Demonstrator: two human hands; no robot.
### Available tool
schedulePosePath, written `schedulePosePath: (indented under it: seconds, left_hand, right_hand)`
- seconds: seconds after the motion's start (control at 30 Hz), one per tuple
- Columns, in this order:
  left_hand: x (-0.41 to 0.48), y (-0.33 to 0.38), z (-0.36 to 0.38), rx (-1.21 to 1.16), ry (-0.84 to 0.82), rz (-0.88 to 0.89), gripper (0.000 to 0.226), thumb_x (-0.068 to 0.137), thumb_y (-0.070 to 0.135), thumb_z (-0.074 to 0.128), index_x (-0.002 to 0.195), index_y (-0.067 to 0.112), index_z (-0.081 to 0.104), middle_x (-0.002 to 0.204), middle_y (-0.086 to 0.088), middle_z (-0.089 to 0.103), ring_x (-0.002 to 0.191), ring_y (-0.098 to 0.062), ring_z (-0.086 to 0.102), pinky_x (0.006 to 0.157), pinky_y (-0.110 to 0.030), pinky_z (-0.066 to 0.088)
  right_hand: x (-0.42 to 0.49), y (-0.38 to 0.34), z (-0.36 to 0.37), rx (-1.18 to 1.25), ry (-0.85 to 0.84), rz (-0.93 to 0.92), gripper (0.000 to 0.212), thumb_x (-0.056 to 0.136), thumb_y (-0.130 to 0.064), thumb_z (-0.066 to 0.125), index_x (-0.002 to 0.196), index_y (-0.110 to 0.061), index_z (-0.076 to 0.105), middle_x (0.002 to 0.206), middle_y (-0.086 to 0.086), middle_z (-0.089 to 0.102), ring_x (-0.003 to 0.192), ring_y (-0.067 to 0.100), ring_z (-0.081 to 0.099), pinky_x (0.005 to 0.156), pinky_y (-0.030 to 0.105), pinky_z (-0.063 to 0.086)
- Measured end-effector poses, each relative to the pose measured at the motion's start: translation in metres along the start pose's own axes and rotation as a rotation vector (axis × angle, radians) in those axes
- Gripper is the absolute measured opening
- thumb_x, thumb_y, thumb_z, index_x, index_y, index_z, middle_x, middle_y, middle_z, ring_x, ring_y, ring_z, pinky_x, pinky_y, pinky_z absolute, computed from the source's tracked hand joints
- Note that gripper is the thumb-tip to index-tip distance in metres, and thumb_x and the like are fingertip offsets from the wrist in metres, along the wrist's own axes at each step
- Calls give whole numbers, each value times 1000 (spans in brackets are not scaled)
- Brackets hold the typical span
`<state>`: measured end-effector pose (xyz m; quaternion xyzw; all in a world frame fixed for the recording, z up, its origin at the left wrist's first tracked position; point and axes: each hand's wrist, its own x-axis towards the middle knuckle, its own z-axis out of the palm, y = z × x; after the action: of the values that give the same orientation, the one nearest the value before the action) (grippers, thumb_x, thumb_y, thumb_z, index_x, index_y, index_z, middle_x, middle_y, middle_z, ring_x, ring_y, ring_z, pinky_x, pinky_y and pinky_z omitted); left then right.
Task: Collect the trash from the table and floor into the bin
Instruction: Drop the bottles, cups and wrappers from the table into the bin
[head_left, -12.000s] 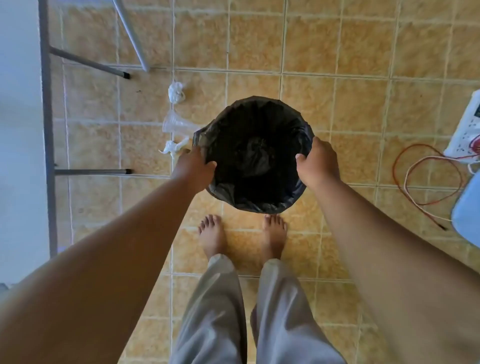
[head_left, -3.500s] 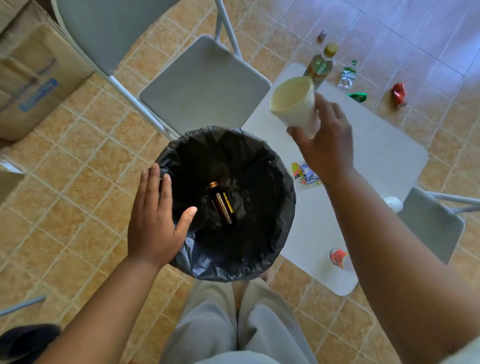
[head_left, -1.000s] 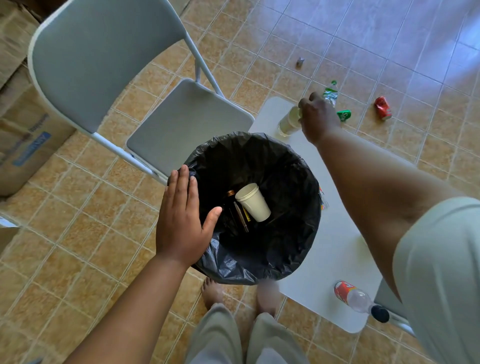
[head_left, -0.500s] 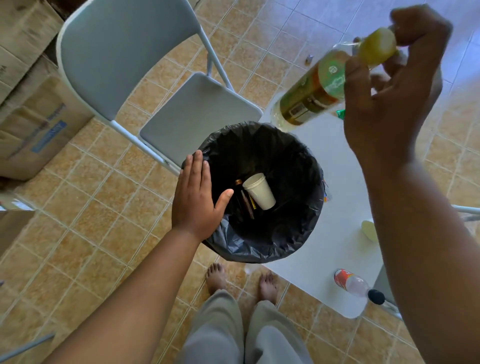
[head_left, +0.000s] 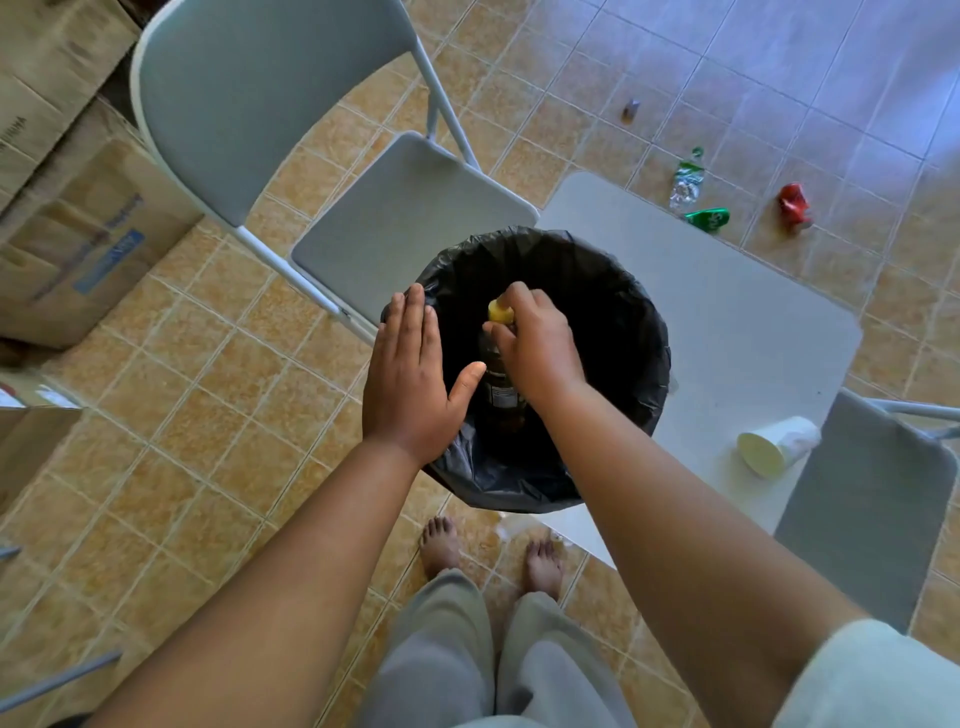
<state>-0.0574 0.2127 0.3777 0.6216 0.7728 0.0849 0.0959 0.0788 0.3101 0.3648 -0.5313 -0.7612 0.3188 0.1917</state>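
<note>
A bin lined with a black bag (head_left: 631, 312) stands at the corner of a low white table (head_left: 737, 322). My right hand (head_left: 535, 343) is inside the bin's mouth and holds a yellow-capped bottle (head_left: 500, 364) by its neck, upright over the dark interior. My left hand (head_left: 410, 374) lies flat on the bin's left rim with straight fingers. A paper cup (head_left: 774, 446) lies on its side on the table near its right edge. On the floor beyond the table lie a crushed clear bottle (head_left: 687, 182), a green can (head_left: 707, 218) and a red can (head_left: 794, 205).
A grey folding chair (head_left: 405, 208) stands just behind the bin, another chair seat (head_left: 872, 499) at the right. Cardboard boxes (head_left: 78, 208) stack at the left. A small object (head_left: 630, 110) lies on the far tiles. My bare feet (head_left: 488, 551) stand below the bin.
My right hand has brought the yellow-capped bottle down from head height into the bin's mouth. My left hand has stayed on the rim.
</note>
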Motion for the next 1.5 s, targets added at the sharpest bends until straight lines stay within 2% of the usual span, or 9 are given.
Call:
schedulePosePath:
  seconds: [0.13, 0.37, 0.47, 0.67, 0.87, 1.13, 1.3, 1.4, 1.5]
  left_hand:
    - [0, 0, 1, 1, -2, -1, 82, 96, 59, 29, 151, -2, 23, 163, -16, 10, 151, -28, 3, 121, -46, 14]
    - [0, -1, 2, 7, -5, -4, 82, 96, 59, 30, 151, -1, 22, 163, -14, 8, 151, -27, 2, 121, -46, 15]
    - [0, -1, 2, 6, -10, -10, 82, 96, 60, 28, 152, -1, 21, 164, -14, 8, 151, -26, 1, 121, -45, 14]
    - [0, -2, 2, 21, -34, -12, 84, 96, 62, 24, 152, 0, 18, 164, -12, 4, 151, -25, -3, 121, -45, 13]
    - [-1, -2, 2, 22, -33, -13, 85, 95, 63, 23, 152, 0, 19, 164, -12, 5, 151, -25, -2, 122, -43, 11]
    - [-2, -6, 2, 36, -24, -24, 85, 95, 64, 24, 152, 1, 19, 164, -10, 4, 151, -23, -3, 122, -40, 8]
    - [-1, 0, 2, 41, -32, -33, 84, 95, 63, 25, 153, 2, 19, 165, -9, 2, 151, -22, -4, 122, -42, 9]
    - [-1, 1, 1, 42, -23, -31, 83, 95, 61, 28, 152, 1, 21, 164, -10, 4, 151, -23, -2, 122, -42, 10]
    - [-1, 2, 2, 28, -12, -26, 83, 95, 60, 30, 152, 1, 22, 164, -10, 5, 151, -23, -1, 121, -42, 10]
  right_hand:
    - [8, 10, 18, -43, -83, 55, 18, 95, -16, 59, 107, -22, 47, 106, 1, 54, 90, 13, 62, 68, 30, 54]
    - [6, 13, 12, -203, -382, 97, 56, 96, -16, 54, 148, -26, 34, 127, 10, 57, 106, 27, 61, 84, 40, 56]
    - [-12, 8, -6, -242, -265, 30, 52, 99, -22, 53, 148, -18, 39, 143, 10, 51, 122, 29, 56, 94, 38, 53]
    - [-50, 18, -60, -361, 300, -173, 49, 94, -21, 57, 139, -1, 52, 143, 17, 52, 143, 33, 36, 117, 49, 31]
    - [-79, 49, -80, -475, 150, -81, 59, 94, -25, 61, 144, 1, 44, 154, 21, 37, 148, 36, 25, 120, 50, 23]
    - [-90, 54, -76, -334, 122, -47, 60, 96, -26, 59, 145, 4, 41, 158, 19, 31, 151, 29, 18, 122, 40, 21]
    - [-92, 63, -85, -64, 316, -19, 53, 97, -22, 58, 143, 1, 46, 150, 16, 44, 143, 25, 36, 118, 32, 29]
    - [-87, 87, -90, 56, 463, 105, 45, 100, -23, 49, 138, 1, 52, 144, 15, 52, 136, 24, 47, 115, 23, 31]
    - [-75, 127, -88, 48, 453, 276, 38, 101, -16, 48, 134, 1, 57, 141, 16, 55, 133, 26, 49, 113, 21, 29]
